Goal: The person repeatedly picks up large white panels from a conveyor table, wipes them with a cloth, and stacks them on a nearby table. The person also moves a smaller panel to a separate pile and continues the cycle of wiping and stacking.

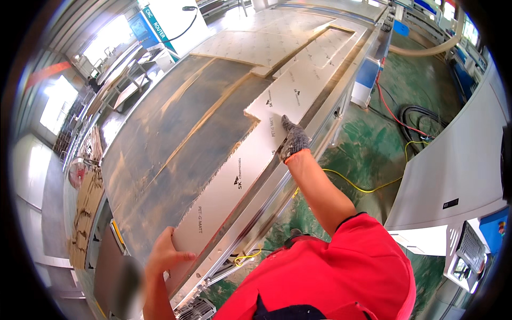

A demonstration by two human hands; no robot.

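A long white film-covered board (216,194) with dark printing lies along the right side of a large machine table (154,128). Its left edge is stepped and rough, with a fringe of shavings. My bare left hand (166,255) holds the board's near end, thumb lying on top and fingers around the end. Farther up, my right hand (295,140), in a grey knit glove, grips the right edge; its thumb is on top and the other fingers are mostly hidden. More white cut board pieces (250,45) lie at the table's far end.
Tan sawdust streaks (200,125) cross the dark table top. A metal rail (325,125) runs along its right side. On the green floor lie a yellow cable (368,190) and coiled black hoses (421,117). A grey cabinet (453,165) and a keyboard (470,242) stand right.
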